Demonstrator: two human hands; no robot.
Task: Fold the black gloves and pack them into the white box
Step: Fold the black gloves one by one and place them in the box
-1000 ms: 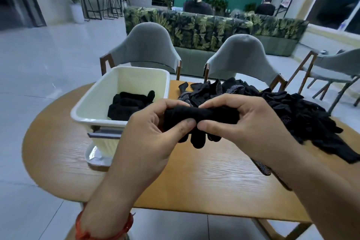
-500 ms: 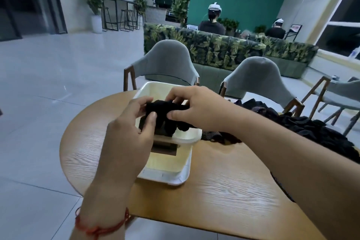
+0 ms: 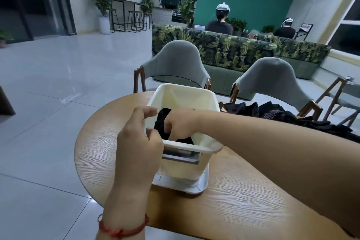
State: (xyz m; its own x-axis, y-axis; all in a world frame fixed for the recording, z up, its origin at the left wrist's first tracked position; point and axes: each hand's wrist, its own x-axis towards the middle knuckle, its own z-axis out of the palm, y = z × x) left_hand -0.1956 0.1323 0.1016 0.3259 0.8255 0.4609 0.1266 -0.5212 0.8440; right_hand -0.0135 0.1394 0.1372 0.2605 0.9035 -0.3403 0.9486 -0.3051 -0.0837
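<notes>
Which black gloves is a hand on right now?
The folded gloves inside the white box: the right hand grips them there. The loose glove pile on the table, right of the box, lies untouched; the left hand holds nothing.

The box (image 3: 183, 91) is creamy white with a grey bar on the front, and the glove (image 3: 161, 122) in it is plain black. The glove pile (image 3: 272, 112) is black too, some with pale dotted patches. The table (image 3: 233, 200) is light wood grain, the wrist string (image 3: 120, 229) is red, the sofa (image 3: 224, 50) has a green leaf print, and the chairs (image 3: 175, 60) are grey.
</notes>
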